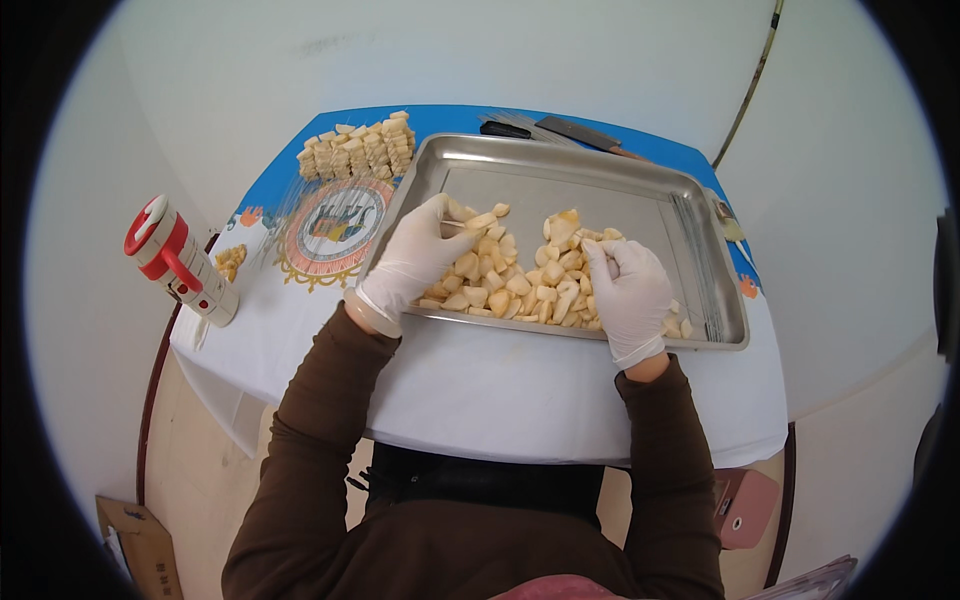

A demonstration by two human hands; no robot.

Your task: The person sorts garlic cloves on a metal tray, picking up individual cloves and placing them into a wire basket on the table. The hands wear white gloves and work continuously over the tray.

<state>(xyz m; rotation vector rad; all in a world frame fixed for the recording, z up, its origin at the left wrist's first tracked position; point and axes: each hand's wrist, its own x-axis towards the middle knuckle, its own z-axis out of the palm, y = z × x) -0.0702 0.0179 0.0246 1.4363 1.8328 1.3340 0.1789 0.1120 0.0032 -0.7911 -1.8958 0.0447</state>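
A shallow stainless steel tray [510, 180] lies before me, with a heap of pale, cut food pieces [517, 285] along its near side. My left hand [424, 255], in a white glove, is over the tray's left part. Its thumb and fingers pinch a pale slice [481, 221], and a short bit of thin stick shows beside it. Above the heap's right side is my gloved right hand [631, 285], its thumb and fingertips closed on what looks like a small pale piece. The fingers partly hide it. Thin skewers [696, 262] lie along the tray's right end.
Skewered pale pieces [356, 150] are stacked at the back left, near loose skewers [330, 214]. A cleaver [577, 133] and a black object [505, 130] lie behind the tray. At left stand a red-and-white bottle [184, 262] and a small yellowish pile [230, 261].
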